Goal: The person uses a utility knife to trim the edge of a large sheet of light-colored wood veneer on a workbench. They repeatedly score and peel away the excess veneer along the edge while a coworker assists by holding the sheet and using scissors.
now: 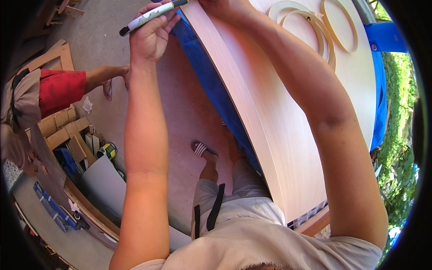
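My left hand (153,38) is at the top of the view, beside the panel's left edge. Its thumb and fingers are closed on a slim, pen-shaped tool (146,19), pale with a black end; I cannot make out its exact kind. My right hand (227,8) is at the upper edge of the picture, over the panel's far left corner. Its fingers are mostly cut off, so what they hold or press is hidden. Below both hands a large pale wood-grain panel (288,148) lies flat, with a thick edge along its left side.
Coiled pale edging strips (339,27) lie on the panel's far right. A blue cover (202,67) hangs under the panel. To the left, another person in red shorts (60,90) stands by wood offcuts (74,139) and a can (108,150). Greenery (396,117) borders the right.
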A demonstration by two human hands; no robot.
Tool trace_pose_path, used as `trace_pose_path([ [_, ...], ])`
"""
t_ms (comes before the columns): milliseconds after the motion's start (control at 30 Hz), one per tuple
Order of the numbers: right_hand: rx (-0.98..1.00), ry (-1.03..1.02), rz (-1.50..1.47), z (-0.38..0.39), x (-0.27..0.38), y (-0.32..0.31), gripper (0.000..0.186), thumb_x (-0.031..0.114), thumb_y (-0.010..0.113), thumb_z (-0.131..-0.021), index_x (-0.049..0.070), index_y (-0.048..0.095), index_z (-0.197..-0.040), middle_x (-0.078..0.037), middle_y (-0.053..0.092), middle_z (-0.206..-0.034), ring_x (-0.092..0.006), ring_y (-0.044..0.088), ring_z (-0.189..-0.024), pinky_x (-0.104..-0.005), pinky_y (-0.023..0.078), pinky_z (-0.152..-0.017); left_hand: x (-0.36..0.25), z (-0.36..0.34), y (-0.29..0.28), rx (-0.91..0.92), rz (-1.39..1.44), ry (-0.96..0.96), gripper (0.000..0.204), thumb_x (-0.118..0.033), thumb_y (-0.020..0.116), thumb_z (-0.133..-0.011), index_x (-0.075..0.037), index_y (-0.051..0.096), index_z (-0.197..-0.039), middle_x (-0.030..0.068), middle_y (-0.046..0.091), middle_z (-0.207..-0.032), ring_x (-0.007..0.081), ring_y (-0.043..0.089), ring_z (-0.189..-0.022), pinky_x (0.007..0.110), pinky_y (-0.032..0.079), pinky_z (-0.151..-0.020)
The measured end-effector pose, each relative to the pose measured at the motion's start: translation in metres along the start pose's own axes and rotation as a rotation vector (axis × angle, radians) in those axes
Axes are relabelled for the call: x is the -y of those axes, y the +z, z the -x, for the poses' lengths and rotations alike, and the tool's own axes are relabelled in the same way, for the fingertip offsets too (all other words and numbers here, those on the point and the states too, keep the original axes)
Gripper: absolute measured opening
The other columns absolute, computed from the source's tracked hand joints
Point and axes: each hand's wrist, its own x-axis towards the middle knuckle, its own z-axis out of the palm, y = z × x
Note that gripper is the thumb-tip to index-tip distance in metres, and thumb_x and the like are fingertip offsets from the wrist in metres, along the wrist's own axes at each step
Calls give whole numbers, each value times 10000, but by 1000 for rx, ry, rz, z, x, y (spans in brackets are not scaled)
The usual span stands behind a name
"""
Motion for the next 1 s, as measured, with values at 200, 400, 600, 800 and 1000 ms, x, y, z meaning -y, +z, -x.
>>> trace_pose_path([
  [200, -11, -52, 16, 0, -1, 0, 88, 112, 642, -857, 62, 623, -788, -163, 664, -812, -386, 675, -829, -482, 542, -727, 1, -2, -4, -24, 3, -13, 409, 122, 527, -892, -94, 624, -1225, 183, 633, -1369, 446, 566, -1331, 586, 463, -1131],
  [400, 1, -54, 32, 3, -2, -1, 88, 97, 630, -855, 58, 608, -779, -169, 655, -810, -390, 671, -832, -492, 538, -737, 5, 1, -7, 1, 17, -12, 416, 123, 533, -882, -88, 622, -1228, 183, 635, -1364, 444, 566, -1330, 589, 462, -1129],
  [600, 5, -69, 54, 5, 2, -4, 94, 95, 625, -858, 54, 601, -777, -180, 650, -809, -394, 668, -825, -497, 535, -735, 6, 5, -3, -14, -9, -9, 424, 124, 523, -879, -87, 627, -1232, 177, 638, -1358, 447, 559, -1337, 592, 456, -1127],
  [800, -25, -71, 4, 16, 12, -9, 92, 94, 639, -858, 54, 601, -784, -184, 642, -796, -404, 661, -788, -499, 528, -695, 3, 19, 16, -47, -40, -27, 422, 123, 514, -876, -86, 632, -1223, 171, 642, -1350, 451, 553, -1341, 585, 451, -1133],
  [1000, -31, -79, 20, 29, 17, -11, 52, 96, 646, -858, 68, 622, -822, -174, 656, -812, -402, 669, -804, -489, 539, -706, 7, 34, 27, -50, -34, -26, 416, 116, 520, -875, -82, 632, -1223, 163, 647, -1347, 436, 560, -1339, 578, 463, -1123],
])
